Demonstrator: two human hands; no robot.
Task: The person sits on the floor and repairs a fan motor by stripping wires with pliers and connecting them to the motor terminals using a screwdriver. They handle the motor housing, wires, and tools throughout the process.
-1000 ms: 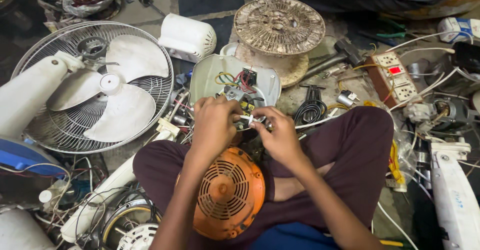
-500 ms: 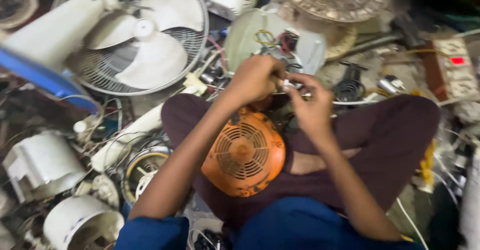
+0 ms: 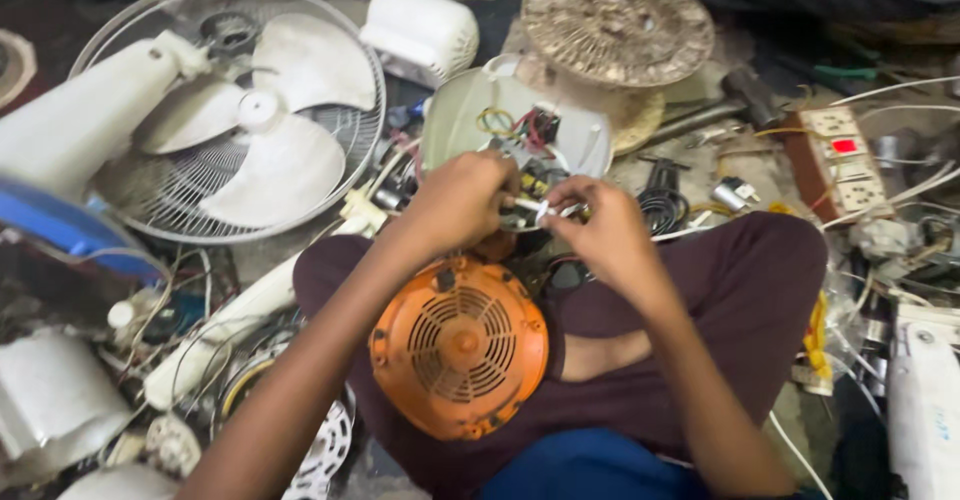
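Far left: fan [image 3: 235,110] lying flat on the floor, guard and white blades up, well clear of your work. Leave it there.

Left hand [image 3: 458,205]: fingers curled shut, pinching the left end of a small white piece [image 3: 535,207]. What the piece is, too small to tell. Keep that grip firm and low so the piece cannot twist.

Orange motor [image 3: 460,345]: sits in your lap, near you, just below both hands. It looks loose there; brace it with your thighs before you pull on anything above it.

Pale housing [image 3: 470,110]: just beyond your hands, open side up, coloured wires [image 3: 515,125] bunched inside. Work close to it so the wires stay slack.

Right hand [image 3: 600,225]: thumb and fingertips pressed together on the right end of the same piece. Turn or pull with this hand only, in short moves.

Far right: power strip [image 3: 835,160] on the floor, cords trailing. Keep bare wire ends away from it.
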